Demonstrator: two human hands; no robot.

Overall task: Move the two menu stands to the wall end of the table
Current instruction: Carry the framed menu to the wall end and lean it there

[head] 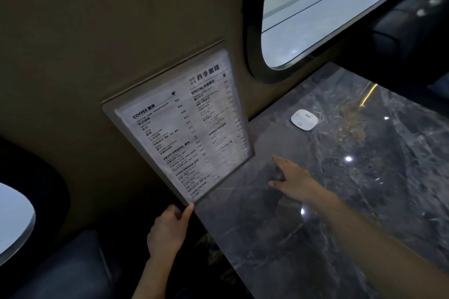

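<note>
Left hand (170, 228): nearest the camera, below the table's corner; fingers curled, thumb raised against the lower corner of the menu stand, pinching it there.

Right hand (292, 181): reaching in over the table (340, 201); fingers spread and open, palm down, flat on or just above the surface beside the stand's base. It grips nothing; actual contact with the tabletop is hard to judge in the dim light.

Table: dark grey marbled top, glossy, with spots of reflected light.

Menu stand (179, 128): one clear flat frame holding a printed drinks list, headings "COFFEE", "FRUIT DRINKS", "COLD DRINKS", "SPECIAL". It stands upright at the wall end of the table, its back close against the wall (97, 31). Only one stand shows.

Small white rounded device (304, 119): lying flat on the table, farther along, well apart from the stand.

Window (328, 12): rounded corner, set in the wall above the table's far part.
</note>
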